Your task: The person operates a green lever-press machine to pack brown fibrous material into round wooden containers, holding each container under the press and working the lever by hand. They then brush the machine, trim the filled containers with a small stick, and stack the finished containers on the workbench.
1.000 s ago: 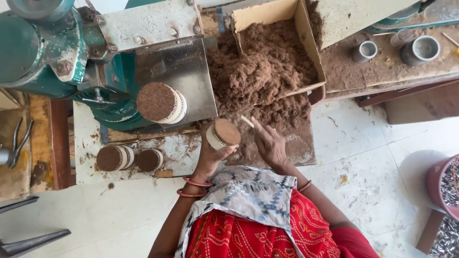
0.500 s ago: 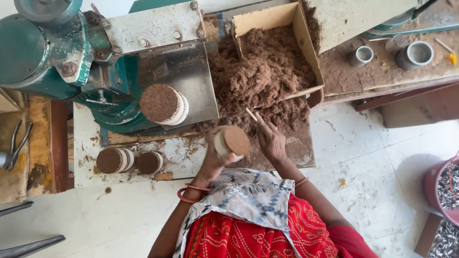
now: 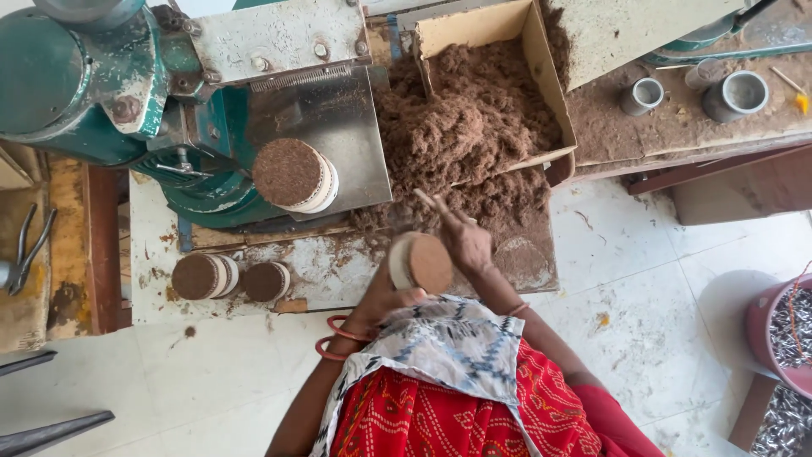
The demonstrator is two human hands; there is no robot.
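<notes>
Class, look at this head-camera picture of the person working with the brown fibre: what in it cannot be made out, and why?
Head view:
- Left hand: palm hidden behind the fibre-filled cylinder it holds.
- Right hand: whether its thin stick touches the cylinder is unclear.
- Green machine: upper part cut off by the top edge.
- Pink bucket: cut off at the right edge; its shiny contents are too small to identify.
- Small grey cups: insides too small to see.

The left hand (image 3: 385, 296) was mostly hidden behind the brown-topped disc stack (image 3: 420, 261) it held, so its grip could not be made out. The right hand (image 3: 463, 241) was motion-blurred, its fingertips indistinct. The green machine (image 3: 76, 76) was cut off at the top and left edges. The pink bucket (image 3: 782, 334) ran off the right edge.
</notes>
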